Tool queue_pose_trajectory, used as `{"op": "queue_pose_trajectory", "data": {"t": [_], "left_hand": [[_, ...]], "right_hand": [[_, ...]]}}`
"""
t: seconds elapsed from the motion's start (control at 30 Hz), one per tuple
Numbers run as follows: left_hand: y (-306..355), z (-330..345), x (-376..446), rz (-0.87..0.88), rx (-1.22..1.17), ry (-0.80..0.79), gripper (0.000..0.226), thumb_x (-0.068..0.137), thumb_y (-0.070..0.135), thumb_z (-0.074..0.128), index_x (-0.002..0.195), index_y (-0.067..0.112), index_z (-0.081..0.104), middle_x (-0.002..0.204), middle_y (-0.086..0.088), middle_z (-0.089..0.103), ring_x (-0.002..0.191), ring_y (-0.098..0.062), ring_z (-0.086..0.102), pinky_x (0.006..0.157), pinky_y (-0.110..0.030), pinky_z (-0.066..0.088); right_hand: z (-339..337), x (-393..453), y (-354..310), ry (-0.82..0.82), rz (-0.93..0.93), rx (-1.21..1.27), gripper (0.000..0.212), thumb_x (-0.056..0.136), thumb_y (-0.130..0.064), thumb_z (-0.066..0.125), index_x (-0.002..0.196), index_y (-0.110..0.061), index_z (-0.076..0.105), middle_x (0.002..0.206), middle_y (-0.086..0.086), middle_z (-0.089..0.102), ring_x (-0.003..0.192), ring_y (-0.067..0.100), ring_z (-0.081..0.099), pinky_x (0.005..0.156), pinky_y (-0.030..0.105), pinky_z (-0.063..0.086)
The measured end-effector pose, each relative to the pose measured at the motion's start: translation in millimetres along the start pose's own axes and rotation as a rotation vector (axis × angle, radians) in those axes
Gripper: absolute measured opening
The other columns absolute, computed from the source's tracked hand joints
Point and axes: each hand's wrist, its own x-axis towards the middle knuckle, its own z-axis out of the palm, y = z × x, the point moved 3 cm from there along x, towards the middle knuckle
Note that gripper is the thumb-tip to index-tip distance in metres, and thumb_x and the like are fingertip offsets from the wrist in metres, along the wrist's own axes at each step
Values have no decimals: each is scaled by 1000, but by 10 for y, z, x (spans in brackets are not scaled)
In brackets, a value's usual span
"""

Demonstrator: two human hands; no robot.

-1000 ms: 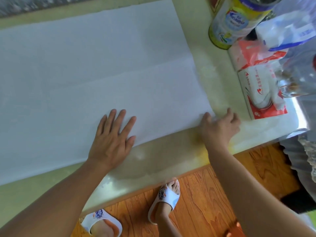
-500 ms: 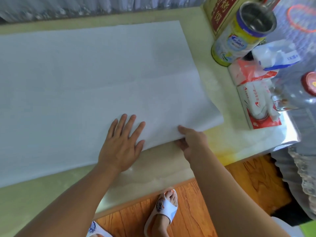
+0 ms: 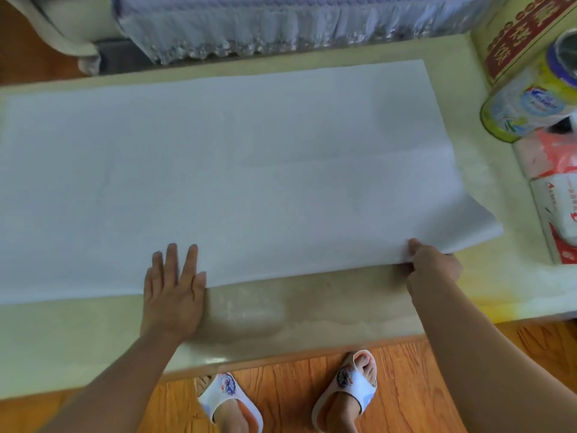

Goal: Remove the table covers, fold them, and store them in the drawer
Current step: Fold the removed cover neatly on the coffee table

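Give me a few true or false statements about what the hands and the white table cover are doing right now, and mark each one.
1. The left hand lies flat with straight fingers on the white table cover. True.
2. The right hand hangs idle above the table. False: it pinches the cover's near edge close to the right corner.
3. The cover's near right corner is lifted off the table. True.
4. The cover is already folded into a small square. False: it lies spread across most of the table.
5. The tin can stands on the cover. False: it stands on the bare table, right of the cover.
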Motion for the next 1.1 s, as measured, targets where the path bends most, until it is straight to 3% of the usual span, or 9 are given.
{"op": "queue_pose_trajectory", "data": {"t": [0.13,0.23,0.43,0.6,0.63,0.73,0.83,1.0,1.1], "left_hand": [[55,-90,10,-26,-31,-52,81,91,78,9,162,40,-1,171,-4,-10,156,-29,-15,126,-48,-3],[213,-181,50,-89,-71,-72,82,87,79,43,154,39,16,169,-4,-2,156,-30,-12,125,-50,-1],[270,-183,131,-116,-13,-130,86,82,85,37,147,35,12,164,-6,-9,152,-38,-18,123,-56,-3],[334,-293,104,-98,43,-131,87,79,81,30,146,28,16,161,-13,-4,148,-46,-13,118,-62,5],[329,-313,98,-86,51,-161,88,80,81,30,148,28,15,162,-15,-5,148,-48,-13,117,-63,6],[238,-415,108,-18,-68,-274,91,82,82,35,153,31,12,166,-12,-9,151,-44,-17,121,-60,0],[-197,-716,97,-31,-680,-264,85,81,73,49,153,31,36,165,-5,21,155,-25,13,125,-40,11],[-2100,-1057,-47,-541,-1194,398,23,95,14,58,116,13,68,111,-8,69,104,-31,66,90,-34,52],[-2880,-962,-74,-721,-1603,259,20,105,18,50,110,9,67,96,-7,73,93,-30,64,78,-28,53]], "right_hand": [[21,-135,14,28,-71,3,35,75,-9,72,109,-14,68,100,2,71,77,19,63,64,23,47],[-1,-178,80,-17,-19,56,40,76,-16,78,114,-16,66,104,-2,71,87,18,65,75,27,52],[168,-507,50,-188,84,181,38,83,-8,76,119,-11,65,113,8,72,89,22,70,77,37,61],[452,-1503,-602,-265,-418,110,14,82,0,64,87,-13,62,77,-3,64,65,17,57,68,27,54],[562,-1754,-717,-293,-506,86,14,80,-2,63,77,-15,59,69,-4,59,61,16,50,81,28,36],[1018,-2497,-890,-355,-768,-85,26,79,-11,59,61,-17,41,57,-2,43,58,16,35,59,37,28],[1522,-3275,-687,-352,-1159,-362,28,85,-18,55,61,-14,41,55,5,38,57,18,34,58,32,26],[2312,-4310,593,-381,-1797,-771,26,82,-11,66,106,-20,73,71,6,67,64,32,60,53,31,39],[2737,-4544,1626,-610,-1980,-1079,39,55,-11,85,91,-22,75,63,-2,65,56,25,61,44,23,38]]}}
